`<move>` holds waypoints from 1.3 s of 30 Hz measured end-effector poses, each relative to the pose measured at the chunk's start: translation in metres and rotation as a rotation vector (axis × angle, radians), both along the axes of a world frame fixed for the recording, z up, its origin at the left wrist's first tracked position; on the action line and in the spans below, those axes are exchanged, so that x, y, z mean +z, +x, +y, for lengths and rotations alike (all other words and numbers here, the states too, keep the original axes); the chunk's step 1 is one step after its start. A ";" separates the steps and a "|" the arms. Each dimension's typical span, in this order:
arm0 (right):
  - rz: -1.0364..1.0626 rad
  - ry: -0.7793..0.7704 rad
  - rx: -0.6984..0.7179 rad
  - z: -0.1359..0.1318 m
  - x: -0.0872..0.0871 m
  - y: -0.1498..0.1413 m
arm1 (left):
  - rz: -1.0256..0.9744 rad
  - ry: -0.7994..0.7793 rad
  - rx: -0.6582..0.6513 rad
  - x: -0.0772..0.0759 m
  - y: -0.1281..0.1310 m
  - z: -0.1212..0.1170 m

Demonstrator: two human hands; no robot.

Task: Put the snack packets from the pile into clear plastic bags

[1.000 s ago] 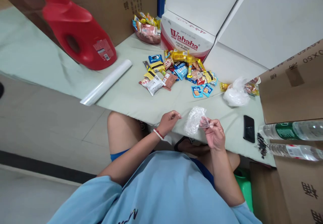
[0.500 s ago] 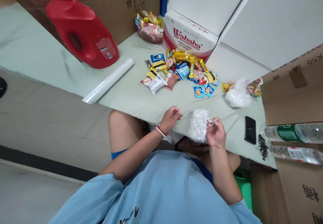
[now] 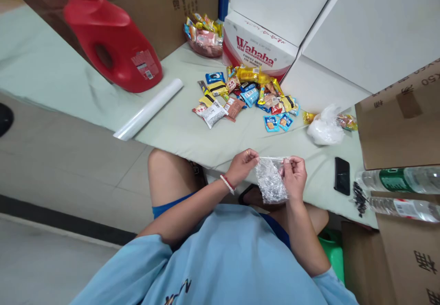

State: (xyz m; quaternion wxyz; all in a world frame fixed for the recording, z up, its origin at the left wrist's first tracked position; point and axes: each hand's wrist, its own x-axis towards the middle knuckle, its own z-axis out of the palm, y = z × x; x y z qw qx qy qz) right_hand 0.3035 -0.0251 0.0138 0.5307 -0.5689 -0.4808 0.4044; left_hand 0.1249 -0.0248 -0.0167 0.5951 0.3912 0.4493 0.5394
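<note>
A small clear crinkled plastic bag (image 3: 271, 181) hangs between my two hands at the near edge of the pale green table (image 3: 178, 133). My left hand (image 3: 244, 163) pinches the bag's top left corner. My right hand (image 3: 294, 175) pinches its top right corner. Both hands are closed on the bag's upper rim, and the bag droops below them. A heap of small snack packets (image 3: 247, 95) lies further back on the table, beyond my hands.
A red jug (image 3: 113, 48) and a roll of clear film (image 3: 148, 109) lie at the left. A Wahaha carton (image 3: 259, 52) and white boxes stand behind. A white crumpled bag (image 3: 325, 128), a phone (image 3: 341, 175) and two water bottles (image 3: 398, 181) are at the right, beside cardboard boxes.
My left hand has come across and taken hold of the bag's left corner. The bag, earlier held by my right hand alone, now hangs spread between both hands.
</note>
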 end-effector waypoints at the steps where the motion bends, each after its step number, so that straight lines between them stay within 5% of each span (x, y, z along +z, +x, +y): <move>1: -0.104 0.028 0.017 0.000 -0.001 0.003 | -0.083 -0.039 -0.003 0.002 -0.002 0.002; 4: -0.321 0.077 0.070 0.002 -0.003 0.008 | -0.269 -0.187 0.010 0.011 -0.005 0.006; 6: -0.287 0.066 0.086 0.004 -0.001 0.009 | -0.310 -0.249 0.011 0.017 -0.006 0.008; 10: 0.003 -0.103 0.263 0.009 0.009 0.012 | -0.233 -0.216 0.031 0.021 -0.009 0.011; 14: -0.112 -0.285 0.442 0.012 0.009 0.023 | -0.113 -0.140 0.036 0.020 -0.023 0.016; 18: -0.082 -0.155 0.332 0.016 0.009 0.033 | 0.176 -0.060 -0.211 0.017 -0.047 0.018; 22: 0.164 -0.273 0.297 0.019 0.012 0.033 | 0.407 -0.007 -0.444 0.007 -0.068 0.019; 26: 0.262 -0.404 0.274 0.021 0.013 0.035 | 0.353 -0.079 -0.283 -0.002 -0.081 0.019; 31: 0.445 -0.432 0.201 0.024 0.008 0.036 | -0.223 -0.317 -0.004 0.007 -0.080 0.016; 35: 0.498 -0.443 0.067 0.034 -0.003 0.027 | -0.285 -0.361 -0.067 0.019 -0.070 0.014; 39: 0.266 -0.428 0.046 0.049 0.001 0.036 | -0.135 -0.340 -0.256 0.029 -0.084 0.020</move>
